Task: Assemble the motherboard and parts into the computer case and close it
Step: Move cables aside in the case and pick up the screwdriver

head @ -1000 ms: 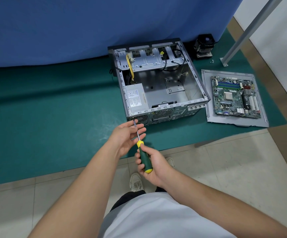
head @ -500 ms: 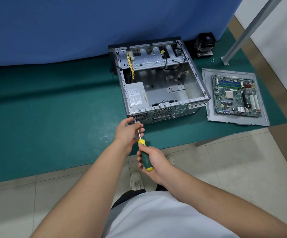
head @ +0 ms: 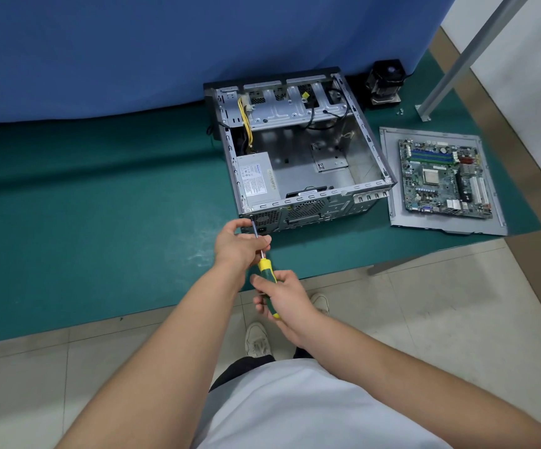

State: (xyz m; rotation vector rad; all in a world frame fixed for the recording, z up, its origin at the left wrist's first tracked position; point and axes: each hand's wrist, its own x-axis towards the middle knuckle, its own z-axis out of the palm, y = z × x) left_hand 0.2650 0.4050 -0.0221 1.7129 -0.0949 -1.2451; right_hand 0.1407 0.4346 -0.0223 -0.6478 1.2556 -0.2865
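Note:
An open metal computer case (head: 364, 147) lies on the green mat, a grey power supply (head: 256, 181) in its near-left corner. The green motherboard (head: 442, 179) lies on the grey side panel (head: 392, 189) to the right of the case. My right hand (head: 283, 299) grips the green and yellow handle of a screwdriver (head: 267, 270). Its tip touches the case's rear panel at the upper left corner. My left hand (head: 238, 243) pinches the shaft near the tip.
A black CPU cooler (head: 385, 84) stands behind the case at the back right, with small screws (head: 400, 111) beside it. A grey metal pole (head: 457, 59) slants up at the right. A blue curtain hangs behind the mat. My shoes stand on the tiled floor below.
Both hands moved forward with the screwdriver. Its tip has gone from above my left palm to the rear panel's upper left corner, and my left fingers have closed round the shaft.

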